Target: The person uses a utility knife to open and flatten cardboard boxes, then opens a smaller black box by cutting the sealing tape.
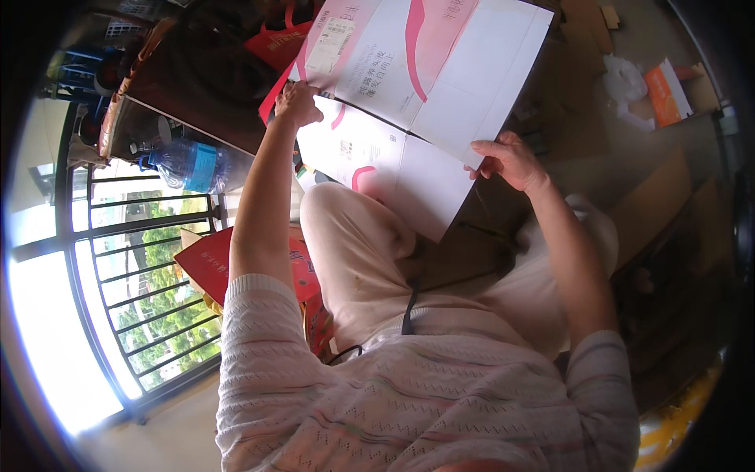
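Note:
A white and pink cardboard box (469, 96), folded out into flat panels, spans the space above my knees. Its lower panel (425, 175) slopes down toward my left knee, and a dark gap or crease runs between it and the upper panels. My left hand (298, 105) is closed on the box's left edge, close to that crease, with some fingertips hidden. At the right corner my right hand (510, 161) pinches the cardboard, thumb on top and the other fingers beneath. A pale label (330, 45) is stuck on the upper left panel.
A large water bottle (193, 167) with a blue label lies left of my left forearm. Red packaging (206, 261) stands beside my left leg, near a barred window (157, 271). Brown cardboard (657, 193), an orange and white carton (668, 93) and a plastic bag (624, 79) lie at right.

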`<control>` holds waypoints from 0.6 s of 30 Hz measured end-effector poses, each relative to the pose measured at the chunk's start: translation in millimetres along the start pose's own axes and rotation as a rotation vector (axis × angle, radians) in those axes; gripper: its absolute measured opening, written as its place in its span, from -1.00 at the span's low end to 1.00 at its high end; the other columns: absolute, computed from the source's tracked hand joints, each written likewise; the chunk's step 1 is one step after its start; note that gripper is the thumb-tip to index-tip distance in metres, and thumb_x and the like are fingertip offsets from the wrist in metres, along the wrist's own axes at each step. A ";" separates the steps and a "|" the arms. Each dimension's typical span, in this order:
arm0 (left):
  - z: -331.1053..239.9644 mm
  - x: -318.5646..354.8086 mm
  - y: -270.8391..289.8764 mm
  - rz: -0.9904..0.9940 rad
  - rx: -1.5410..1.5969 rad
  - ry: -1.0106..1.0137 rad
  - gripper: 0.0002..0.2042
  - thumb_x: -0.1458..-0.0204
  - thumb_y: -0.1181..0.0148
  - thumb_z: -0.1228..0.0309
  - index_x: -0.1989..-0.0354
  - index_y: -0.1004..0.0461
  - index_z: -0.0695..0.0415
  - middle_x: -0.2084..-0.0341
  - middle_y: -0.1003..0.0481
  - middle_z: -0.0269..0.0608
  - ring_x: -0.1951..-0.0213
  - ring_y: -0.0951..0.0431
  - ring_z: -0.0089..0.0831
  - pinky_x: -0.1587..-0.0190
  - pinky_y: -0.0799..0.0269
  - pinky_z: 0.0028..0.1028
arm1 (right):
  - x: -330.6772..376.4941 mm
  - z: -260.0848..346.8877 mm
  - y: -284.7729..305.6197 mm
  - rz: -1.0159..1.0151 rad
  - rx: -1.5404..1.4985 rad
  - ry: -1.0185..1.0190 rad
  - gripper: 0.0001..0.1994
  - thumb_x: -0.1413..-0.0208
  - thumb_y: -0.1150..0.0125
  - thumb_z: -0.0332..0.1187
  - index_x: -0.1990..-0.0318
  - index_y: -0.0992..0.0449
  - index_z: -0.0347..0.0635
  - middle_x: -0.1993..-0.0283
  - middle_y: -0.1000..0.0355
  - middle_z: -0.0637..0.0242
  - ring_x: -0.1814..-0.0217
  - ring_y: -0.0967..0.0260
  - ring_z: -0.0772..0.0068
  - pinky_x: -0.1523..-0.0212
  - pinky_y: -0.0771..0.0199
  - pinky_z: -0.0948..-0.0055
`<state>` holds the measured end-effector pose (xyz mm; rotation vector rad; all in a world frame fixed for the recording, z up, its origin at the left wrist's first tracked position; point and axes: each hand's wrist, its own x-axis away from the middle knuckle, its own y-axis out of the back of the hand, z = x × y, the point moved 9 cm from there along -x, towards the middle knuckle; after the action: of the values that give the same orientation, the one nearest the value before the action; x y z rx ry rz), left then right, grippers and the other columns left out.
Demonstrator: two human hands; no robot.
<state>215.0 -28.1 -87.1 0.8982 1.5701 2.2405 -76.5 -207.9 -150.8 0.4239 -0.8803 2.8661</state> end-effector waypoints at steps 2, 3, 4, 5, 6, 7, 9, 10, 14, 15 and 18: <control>-19.3 -3.3 1.1 0.034 0.002 0.016 -0.48 0.42 -0.33 0.33 0.11 -0.46 -0.05 0.05 -0.31 -0.15 -0.09 -0.20 -0.20 -0.10 -0.16 -0.25 | -1.8 -1.8 14.4 -0.033 0.028 -0.010 -0.81 -0.03 -0.11 -0.30 0.30 -0.46 -0.25 0.47 -0.46 0.24 0.52 -0.43 0.42 0.61 -0.27 0.63; -28.1 -4.2 -3.7 0.063 -0.015 0.038 -0.49 0.44 -0.36 0.29 0.14 -0.48 -0.06 0.07 -0.32 -0.13 -0.08 -0.22 -0.15 -0.08 -0.19 -0.24 | -3.3 -3.4 22.5 -0.054 0.044 -0.007 -0.80 -0.03 -0.12 -0.28 0.29 -0.46 -0.23 0.45 -0.47 0.24 0.51 -0.44 0.44 0.60 -0.28 0.64; -32.1 -4.4 -10.5 0.055 -0.016 0.018 -0.53 0.43 -0.35 0.27 0.18 -0.50 -0.08 0.10 -0.33 -0.11 -0.05 -0.23 -0.09 -0.07 -0.20 -0.23 | -6.5 -8.1 26.8 -0.056 0.054 -0.026 -0.78 -0.05 -0.10 -0.25 0.27 -0.45 -0.23 0.42 -0.47 0.25 0.47 -0.44 0.44 0.57 -0.30 0.62; -35.2 -1.9 -17.1 0.069 0.008 0.016 -0.54 0.41 -0.34 0.27 0.18 -0.50 -0.07 0.09 -0.34 -0.12 -0.05 -0.25 -0.13 -0.06 -0.19 -0.19 | -9.1 -12.8 28.9 -0.054 0.062 -0.041 -0.78 -0.05 -0.10 -0.25 0.27 -0.45 -0.23 0.42 -0.47 0.25 0.47 -0.44 0.44 0.57 -0.30 0.62; -34.3 -1.7 -28.9 0.097 0.065 0.013 -0.54 0.41 -0.34 0.28 0.17 -0.49 -0.07 0.09 -0.35 -0.11 -0.06 -0.25 -0.14 -0.06 -0.19 -0.18 | -11.4 -16.7 33.5 -0.092 0.057 -0.055 -0.77 -0.05 -0.11 -0.24 0.26 -0.45 -0.23 0.40 -0.47 0.26 0.46 -0.44 0.44 0.56 -0.31 0.61; -34.1 -1.6 -41.4 0.121 0.124 0.009 -0.54 0.40 -0.34 0.28 0.17 -0.49 -0.07 0.08 -0.36 -0.11 -0.07 -0.26 -0.16 -0.06 -0.18 -0.17 | -12.8 -19.6 39.5 -0.131 0.056 -0.065 -0.76 -0.06 -0.11 -0.23 0.25 -0.45 -0.23 0.38 -0.47 0.26 0.45 -0.44 0.44 0.55 -0.31 0.59; -30.8 -0.6 -64.8 0.153 0.190 0.034 -0.51 0.40 -0.35 0.30 0.13 -0.48 -0.06 0.06 -0.36 -0.13 -0.09 -0.23 -0.16 -0.10 -0.12 -0.11 | -21.0 -31.9 52.1 -0.139 0.071 -0.079 -0.73 -0.07 -0.10 -0.21 0.22 -0.43 -0.24 0.36 -0.46 0.27 0.43 -0.44 0.43 0.54 -0.33 0.57; -31.7 0.5 -78.1 0.194 0.183 0.050 -0.50 0.40 -0.35 0.30 0.12 -0.48 -0.07 0.05 -0.36 -0.15 -0.11 -0.21 -0.16 -0.10 -0.10 -0.06 | -21.7 -35.4 62.6 -0.235 0.077 -0.085 -0.72 -0.08 -0.09 -0.20 0.21 -0.42 -0.24 0.37 -0.46 0.28 0.42 -0.45 0.43 0.53 -0.33 0.57; -42.2 6.7 -121.4 0.332 0.150 0.035 -0.55 0.39 -0.31 0.30 0.16 -0.50 -0.15 0.03 -0.34 -0.21 -0.13 -0.15 -0.18 -0.09 -0.04 0.05 | -22.3 -47.6 92.5 -0.432 0.244 -0.206 -0.69 -0.11 -0.05 -0.14 0.19 -0.39 -0.24 0.38 -0.46 0.30 0.48 -0.46 0.44 0.60 -0.31 0.58; -47.5 8.6 -131.1 0.369 0.129 0.017 -0.57 0.39 -0.29 0.30 0.19 -0.52 -0.17 0.05 -0.36 -0.22 -0.14 -0.15 -0.19 -0.08 -0.04 0.05 | -18.3 -48.7 99.5 -0.492 0.329 -0.305 -0.68 -0.11 -0.05 -0.12 0.20 -0.39 -0.23 0.39 -0.46 0.30 0.51 -0.45 0.45 0.64 -0.30 0.59; -47.8 16.0 -147.3 0.314 0.241 0.041 -0.65 0.37 -0.22 0.32 0.26 -0.54 -0.07 0.19 -0.46 -0.24 -0.01 -0.33 -0.26 -0.03 -0.15 -0.09 | -20.9 11.2 107.4 -0.756 1.269 -0.233 -0.73 -0.06 -0.09 -0.13 0.40 -0.42 -0.17 0.51 -0.41 0.34 0.54 -0.43 0.49 0.61 -0.31 0.57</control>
<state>153.5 0.6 -227.2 1.2493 1.8591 2.3168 -74.2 -303.3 -205.4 0.9097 1.0174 2.2438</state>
